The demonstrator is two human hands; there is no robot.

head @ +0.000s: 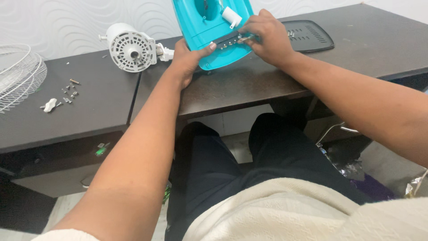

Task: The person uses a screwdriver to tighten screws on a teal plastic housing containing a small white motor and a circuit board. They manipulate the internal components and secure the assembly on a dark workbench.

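A turquoise plastic fan base (203, 27) lies on the dark desk (249, 85), its open underside facing me, with a white cylinder part (232, 17) inside. My left hand (187, 58) grips its near left edge, thumb on the rim. My right hand (265, 38) rests on the right side, fingers pinching a small metal part at a black strip (227, 41) that runs across the base. What exactly the fingers pinch is too small to tell.
A white fan motor housing (131, 47) lies left of the base. Several loose screws (70, 91) and a white knob (50, 105) sit on the left desk section. A wire fan guard (18, 76) is at far left, a black vented cover plate (307, 35) behind my right hand.
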